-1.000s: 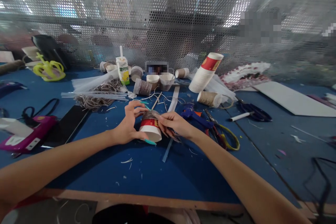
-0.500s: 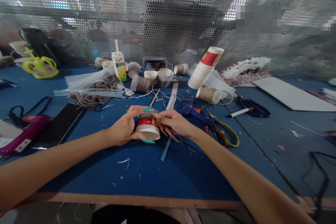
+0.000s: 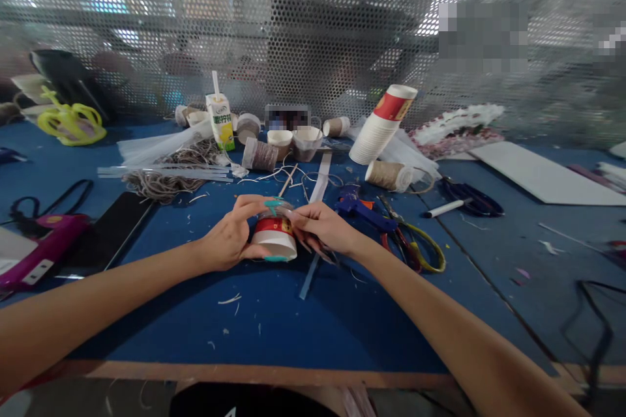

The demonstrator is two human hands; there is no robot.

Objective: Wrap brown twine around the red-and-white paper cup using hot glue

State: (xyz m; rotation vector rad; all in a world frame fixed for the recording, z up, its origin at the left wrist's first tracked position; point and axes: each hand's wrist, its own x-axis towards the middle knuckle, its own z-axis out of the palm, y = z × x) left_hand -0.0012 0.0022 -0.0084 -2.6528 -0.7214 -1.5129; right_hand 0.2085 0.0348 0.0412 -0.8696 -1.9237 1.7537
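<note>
A white paper cup with a red band (image 3: 276,244) lies tipped between my hands above the blue tabletop. My left hand (image 3: 225,238) is closed around its left side, thumb below and teal-nailed fingers over the top. Against the cup's upper right side, the fingers of my right hand (image 3: 323,228) are pinched together. Whatever is between them is hidden or too small to name. Close behind the cup is a thin wooden stick (image 3: 288,181). A clear flat strip (image 3: 309,279) lies beneath my right hand.
Right of my hands lie a blue glue gun (image 3: 364,208) and yellow-handled scissors (image 3: 430,254). Behind stand stacked paper cups (image 3: 376,137), a drink carton (image 3: 222,122) and a cord-wrapped cup (image 3: 260,155). A phone (image 3: 120,228) and a magenta device (image 3: 49,251) lie left.
The view has shifted slightly. Both hands stay at the cup in nearly the same pose, with only a tiny shift of the left fingertips.
</note>
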